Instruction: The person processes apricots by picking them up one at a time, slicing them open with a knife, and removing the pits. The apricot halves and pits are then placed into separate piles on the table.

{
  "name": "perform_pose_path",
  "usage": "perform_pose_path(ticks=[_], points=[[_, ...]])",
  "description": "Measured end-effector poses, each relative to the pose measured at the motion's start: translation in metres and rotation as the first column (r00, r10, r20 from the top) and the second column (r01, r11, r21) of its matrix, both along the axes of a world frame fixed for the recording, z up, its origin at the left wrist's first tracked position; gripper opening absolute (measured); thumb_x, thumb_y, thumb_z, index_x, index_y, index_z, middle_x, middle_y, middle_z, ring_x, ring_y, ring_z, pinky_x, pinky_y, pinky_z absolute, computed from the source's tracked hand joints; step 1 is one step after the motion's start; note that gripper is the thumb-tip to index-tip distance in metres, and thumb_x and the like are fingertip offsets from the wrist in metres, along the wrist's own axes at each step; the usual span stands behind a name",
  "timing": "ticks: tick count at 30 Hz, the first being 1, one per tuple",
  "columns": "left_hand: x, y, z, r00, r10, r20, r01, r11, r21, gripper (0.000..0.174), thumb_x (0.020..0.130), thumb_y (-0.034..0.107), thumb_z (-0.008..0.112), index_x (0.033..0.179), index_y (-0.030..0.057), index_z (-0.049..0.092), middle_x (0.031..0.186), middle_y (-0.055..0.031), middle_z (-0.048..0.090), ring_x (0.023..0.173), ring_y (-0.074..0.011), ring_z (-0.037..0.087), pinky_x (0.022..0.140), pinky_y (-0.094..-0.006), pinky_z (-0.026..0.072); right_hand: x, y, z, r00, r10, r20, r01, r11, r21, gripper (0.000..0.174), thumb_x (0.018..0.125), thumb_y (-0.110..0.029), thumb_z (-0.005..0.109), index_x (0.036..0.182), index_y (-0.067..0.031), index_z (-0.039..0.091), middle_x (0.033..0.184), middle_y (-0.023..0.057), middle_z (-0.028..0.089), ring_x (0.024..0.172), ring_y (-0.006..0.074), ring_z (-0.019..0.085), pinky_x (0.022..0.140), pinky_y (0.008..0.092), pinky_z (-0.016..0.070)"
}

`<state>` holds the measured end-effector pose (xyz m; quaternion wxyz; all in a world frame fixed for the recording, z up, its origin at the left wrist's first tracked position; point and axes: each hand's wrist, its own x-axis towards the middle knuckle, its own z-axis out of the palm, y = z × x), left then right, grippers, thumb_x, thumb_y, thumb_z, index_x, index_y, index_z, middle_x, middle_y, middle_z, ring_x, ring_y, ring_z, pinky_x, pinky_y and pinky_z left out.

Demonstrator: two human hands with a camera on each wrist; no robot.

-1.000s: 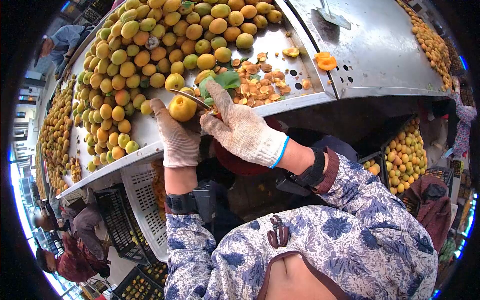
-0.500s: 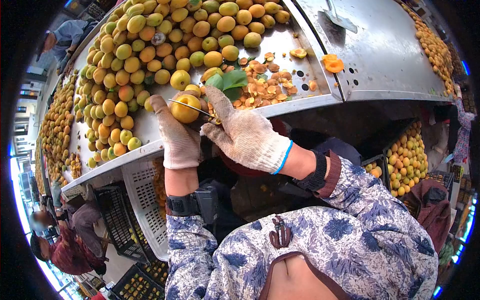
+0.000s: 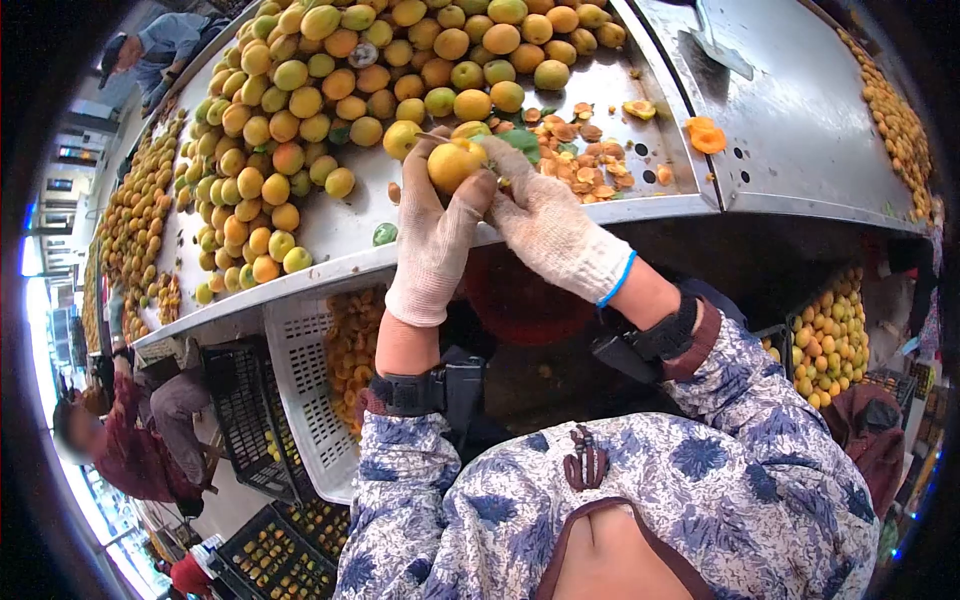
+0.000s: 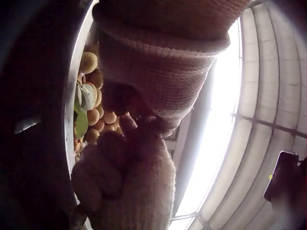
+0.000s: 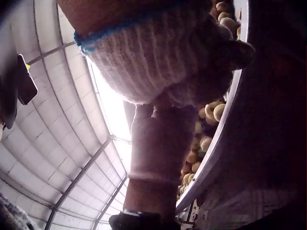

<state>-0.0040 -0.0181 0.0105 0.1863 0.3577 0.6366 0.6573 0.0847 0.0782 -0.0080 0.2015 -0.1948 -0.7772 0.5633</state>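
Both hands wear pale knitted gloves and meet over the near edge of a metal sorting table (image 3: 330, 275). In the head view my left hand (image 3: 435, 245) grips a yellow apricot (image 3: 455, 165) between thumb and fingers. My right hand (image 3: 555, 230) comes in from the right, its fingertips up against the fruit. The knife seen in this hand earlier is mostly hidden now behind the fingers and the apricot. Each wrist view shows the two gloves close together in shadow, the fruit hidden. Behind them lies a large heap of apricots (image 3: 290, 130).
Split stones and scraps (image 3: 590, 165) lie right of the hands. An opened apricot (image 3: 706, 135) sits by the table seam, and a scraper (image 3: 725, 55) beyond it. Below are a white crate (image 3: 300, 390) with cut apricots, black crates (image 3: 245, 420) and a red tub (image 3: 520, 300). Other people (image 3: 150, 430) work leftward.
Both hands have moved right and away from me with the apricot. The knife blade, seen across the fruit before, is now largely out of sight. The head view has shifted slightly.
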Motion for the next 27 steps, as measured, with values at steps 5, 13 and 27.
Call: perform_pose_path(ticks=[5,13,27], points=[[-0.003,-0.003,-0.012,0.991,0.039,0.129,-0.038,0.999,-0.01,0.054,0.094,0.046,0.054,0.119,-0.0021,0.052,0.105,-0.0092,0.06,0.097,-0.0151,0.057,0.087,-0.029,0.0467,0.002,-0.013,-0.001,0.998,-0.052,0.03,0.042,0.963,0.265,0.059,0.094,-0.031,0.05,0.14,-0.0023,0.027,0.089,0.0307,0.062,0.084,0.048,0.061,0.072,0.0531,0.0487],[-0.001,0.001,-0.009,0.986,0.038,0.164,-0.033,0.999,-0.032,0.042,0.092,0.029,0.06,0.121,-0.0009,0.052,0.107,-0.0083,0.06,0.096,-0.0139,0.057,0.083,-0.0271,0.047,0.006,-0.009,0.003,0.986,-0.062,0.157,0.014,0.957,0.289,0.058,0.092,-0.017,0.052,0.143,-0.0069,0.026,0.1,0.0299,0.061,0.092,0.0469,0.06,0.075,0.0511,0.049],[-0.004,0.004,-0.015,0.992,0.045,0.115,-0.039,0.998,-0.056,0.063,0.087,0.056,0.061,0.113,-0.0019,0.057,0.099,-0.0047,0.061,0.088,-0.0111,0.056,0.079,-0.0254,0.0454,0.01,-0.007,0.011,0.973,-0.081,0.216,-0.024,0.896,0.444,0.058,0.092,-0.031,0.05,0.14,-0.0082,0.03,0.079,0.0227,0.065,0.073,0.0436,0.063,0.063,0.0554,0.0485]])
